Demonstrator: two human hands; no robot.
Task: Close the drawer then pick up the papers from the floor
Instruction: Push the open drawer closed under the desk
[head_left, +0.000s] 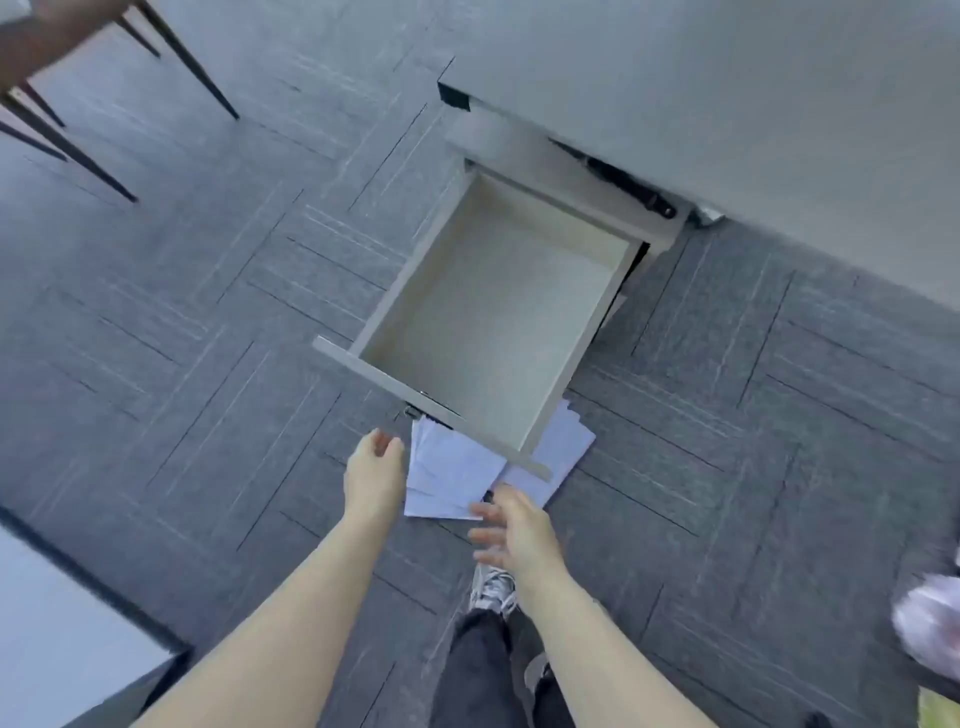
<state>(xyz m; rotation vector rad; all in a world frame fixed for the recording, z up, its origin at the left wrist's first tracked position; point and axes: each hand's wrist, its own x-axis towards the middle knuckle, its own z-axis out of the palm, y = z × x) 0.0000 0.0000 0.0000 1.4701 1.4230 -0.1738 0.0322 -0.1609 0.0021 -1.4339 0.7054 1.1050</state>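
Both grips are spread and hold nothing: the right hand (519, 530) hovers with loose fingers over the near edge of the papers (452, 473), the left hand (373, 475) just beside their left edge. These papers lie fanned on the carpet floor (208, 312), partly under the front panel of the drawer (493, 306), which stands pulled far out and empty. Probably the sheets are light, limp and slippery, better gathered from the edges; the drawer front looks stiff and safe to push.
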